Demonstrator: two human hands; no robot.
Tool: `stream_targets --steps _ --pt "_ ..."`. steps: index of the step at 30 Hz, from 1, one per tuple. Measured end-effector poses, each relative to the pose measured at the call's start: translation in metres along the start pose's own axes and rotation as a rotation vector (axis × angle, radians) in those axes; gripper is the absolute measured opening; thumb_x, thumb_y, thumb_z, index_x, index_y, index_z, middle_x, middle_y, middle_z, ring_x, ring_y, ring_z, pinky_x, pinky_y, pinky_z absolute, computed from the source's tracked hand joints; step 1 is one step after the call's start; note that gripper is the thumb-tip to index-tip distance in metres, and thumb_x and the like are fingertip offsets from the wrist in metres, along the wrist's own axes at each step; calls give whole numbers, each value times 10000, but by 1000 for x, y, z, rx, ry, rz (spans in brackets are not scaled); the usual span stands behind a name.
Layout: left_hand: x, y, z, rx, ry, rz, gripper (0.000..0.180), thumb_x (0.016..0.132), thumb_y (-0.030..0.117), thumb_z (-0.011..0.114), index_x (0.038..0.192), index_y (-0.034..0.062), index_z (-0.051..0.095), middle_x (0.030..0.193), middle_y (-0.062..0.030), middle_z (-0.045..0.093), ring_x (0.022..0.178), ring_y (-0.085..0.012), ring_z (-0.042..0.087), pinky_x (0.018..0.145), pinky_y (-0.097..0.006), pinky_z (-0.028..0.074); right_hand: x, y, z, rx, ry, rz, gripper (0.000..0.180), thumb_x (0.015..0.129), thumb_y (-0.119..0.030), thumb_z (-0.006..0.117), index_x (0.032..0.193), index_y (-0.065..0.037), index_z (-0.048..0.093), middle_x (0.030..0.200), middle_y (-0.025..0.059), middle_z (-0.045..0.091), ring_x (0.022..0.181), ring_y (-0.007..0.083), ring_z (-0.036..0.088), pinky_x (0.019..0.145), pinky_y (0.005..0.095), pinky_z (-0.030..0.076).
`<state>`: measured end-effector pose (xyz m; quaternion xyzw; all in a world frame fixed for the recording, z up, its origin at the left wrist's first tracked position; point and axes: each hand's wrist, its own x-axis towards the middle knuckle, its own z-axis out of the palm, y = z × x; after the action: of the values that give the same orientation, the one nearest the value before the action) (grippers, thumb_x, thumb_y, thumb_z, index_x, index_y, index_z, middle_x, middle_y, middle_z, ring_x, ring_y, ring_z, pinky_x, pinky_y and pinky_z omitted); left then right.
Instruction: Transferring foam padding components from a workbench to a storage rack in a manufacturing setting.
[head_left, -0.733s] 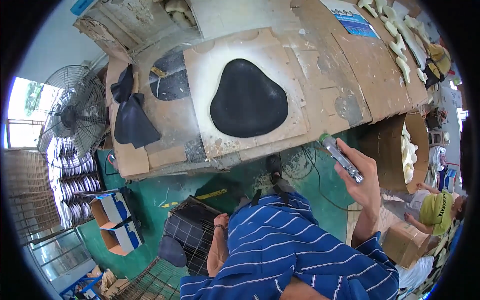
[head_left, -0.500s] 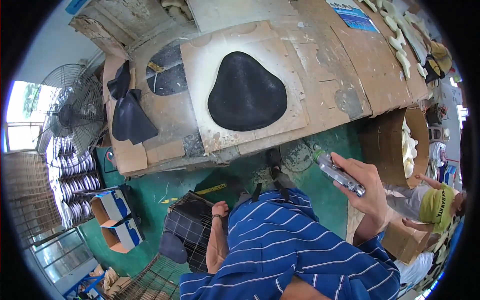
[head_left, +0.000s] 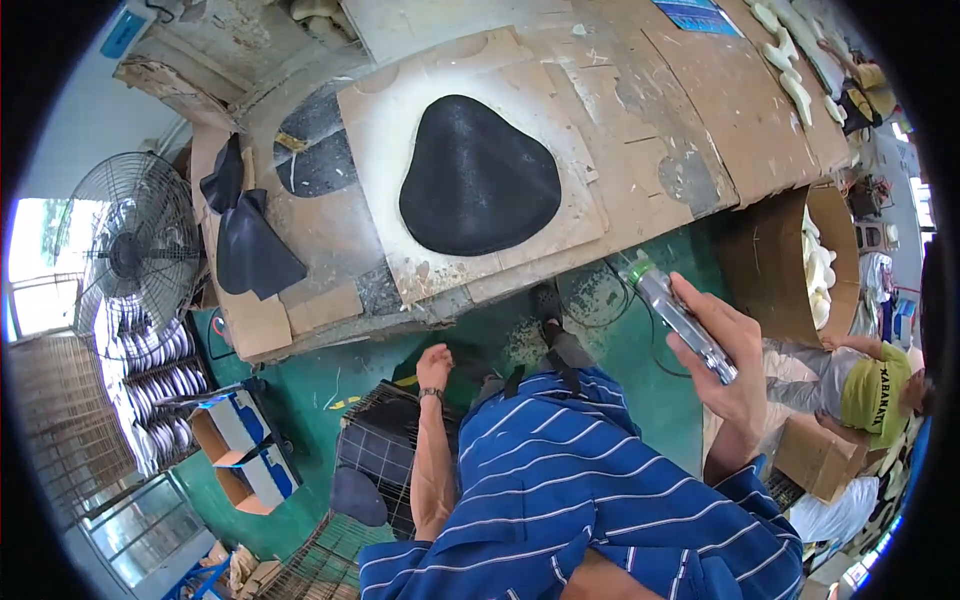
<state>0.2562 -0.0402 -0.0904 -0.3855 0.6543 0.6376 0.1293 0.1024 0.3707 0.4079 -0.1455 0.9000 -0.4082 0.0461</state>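
My right hand (head_left: 730, 365) is wrapped round a silvery metal spray gun (head_left: 685, 320) with a green ring near its front end. A thin dark hose shows beside the tool. I hold it in the air, short of the table's front edge. My left hand (head_left: 434, 368), with a bracelet at the wrist, hangs in front of the table with its fingers loosely curled and nothing showing in them. A black, rounded triangular seat pad (head_left: 480, 180) lies flat on a board (head_left: 420, 270) dusted white around it. Neither hand touches the pad.
Black sheet pieces (head_left: 255, 245) lie at the cardboard-covered table's left. A fan (head_left: 125, 245) and a rack of white pieces (head_left: 160, 400) stand further left. A wire cage (head_left: 375, 440) is beside my left arm. To the right are a large carton (head_left: 770, 280) and a co-worker (head_left: 860, 390).
My left hand has moved forward, away from my body toward the table. The right hand still grips the spray gun, its tilt slightly changed. The whole view has shifted a little.
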Motion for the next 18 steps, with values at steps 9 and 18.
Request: stream_targets --steps 9,18 --pt "110 154 88 268 382 670 268 963 39 643 1210 66 743 987 -77 746 910 -185 698 854 -334 557 -35 29 -2 4 -86 128 575 845 -11 744 1413 14 650 1114 204 741 903 279 718 839 342 542" --pt "111 239 112 845 552 433 392 869 308 807 1226 160 744 1123 -127 639 1051 -332 658 923 -486 547 -21 54 5 159 -36 124 676 742 69 788 1401 5 654 1003 203 737 868 354 727 789 370 550"
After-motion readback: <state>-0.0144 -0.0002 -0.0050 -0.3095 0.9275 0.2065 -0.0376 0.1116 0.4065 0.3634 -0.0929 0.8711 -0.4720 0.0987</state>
